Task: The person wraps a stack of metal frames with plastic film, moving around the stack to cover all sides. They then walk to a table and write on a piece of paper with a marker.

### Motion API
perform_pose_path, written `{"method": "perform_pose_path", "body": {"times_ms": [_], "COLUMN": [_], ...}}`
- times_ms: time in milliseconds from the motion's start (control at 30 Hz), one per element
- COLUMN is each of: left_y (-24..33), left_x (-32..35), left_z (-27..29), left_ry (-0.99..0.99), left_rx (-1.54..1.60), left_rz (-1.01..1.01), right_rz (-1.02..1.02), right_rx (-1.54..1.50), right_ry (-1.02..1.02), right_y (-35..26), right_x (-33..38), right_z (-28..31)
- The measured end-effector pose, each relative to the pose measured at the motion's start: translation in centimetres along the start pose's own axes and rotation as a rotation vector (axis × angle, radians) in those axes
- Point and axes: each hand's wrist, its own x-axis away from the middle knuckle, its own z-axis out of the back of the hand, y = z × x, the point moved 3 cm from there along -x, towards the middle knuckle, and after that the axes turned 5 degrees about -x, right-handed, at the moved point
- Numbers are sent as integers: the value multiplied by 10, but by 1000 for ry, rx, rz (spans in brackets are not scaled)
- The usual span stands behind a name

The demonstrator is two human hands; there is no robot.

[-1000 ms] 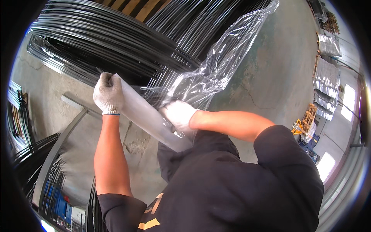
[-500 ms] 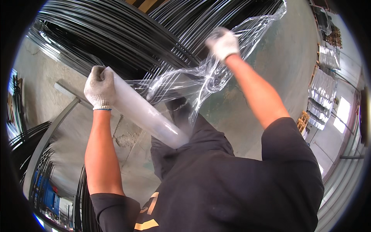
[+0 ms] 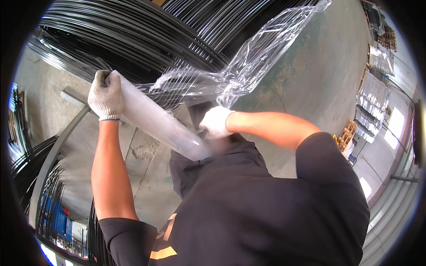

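My left hand, in a whitish knit glove, is closed around the upper end of a roll of clear stretch film. The roll slants down to the right, its lower end against my dark clothing. My right hand, gloved too, is beside that lower end with its fingers curled. What those fingers hold, if anything, is hidden. Loose, crumpled film runs from the roll over and past my right hand, up toward the far right. Beyond it lie bundles of thin black rods, partly covered by film.
A grey metal bar frame curves along the left, with more black rods by it. At right, wrapped silvery stacks and a wooden pallet stand along the wall. The concrete floor is worn and cracked.
My right hand has come down and left from the far film to the roll's lower end. My left hand and the roll have shifted slightly left. The loose film has sunk and spread out.
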Motion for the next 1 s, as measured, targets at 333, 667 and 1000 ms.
{"method": "perform_pose_path", "body": {"times_ms": [333,667,1000], "left_y": [5,-6,-10], "left_x": [5,5,16], "left_z": [7,3,21], "left_ry": [-11,27,-11], "left_rx": [-1,-82,2], "left_rz": [21,-37,85], "right_rz": [-495,-352,47], "right_rx": [-268,-408,-440], "right_ry": [1013,1801,1185], "right_y": [140,118,30], "right_x": [58,125,-6], "right_z": [136,156,98]}}
